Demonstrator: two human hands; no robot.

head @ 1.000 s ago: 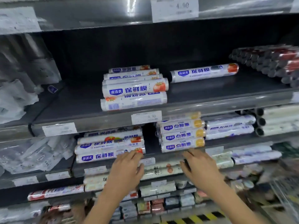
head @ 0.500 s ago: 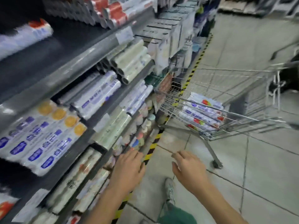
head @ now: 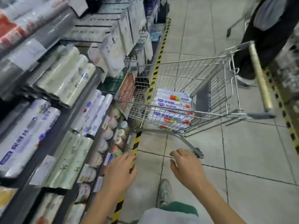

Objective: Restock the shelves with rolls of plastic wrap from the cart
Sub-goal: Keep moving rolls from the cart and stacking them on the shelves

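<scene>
Ahead, rolls (head: pixel 172 109) lie in the cart (head: pixel 210 88), beyond both empty, relaxed hands (head: pixel 120 172).

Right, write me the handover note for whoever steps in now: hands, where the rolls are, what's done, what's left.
Left hand: empty, fingers relaxed, held out over the floor's striped tape by the shelves.
Right hand: empty, fingers loosely curled, just short of the cart.
Rolls of plastic wrap: a stack lies in the cart's basket.
Done: the shelves on the left hold rolls; how many came from the cart cannot be told.
Left: lift the rolls from the cart and shelve them.
Note: another person stands at the cart's handle.
</scene>
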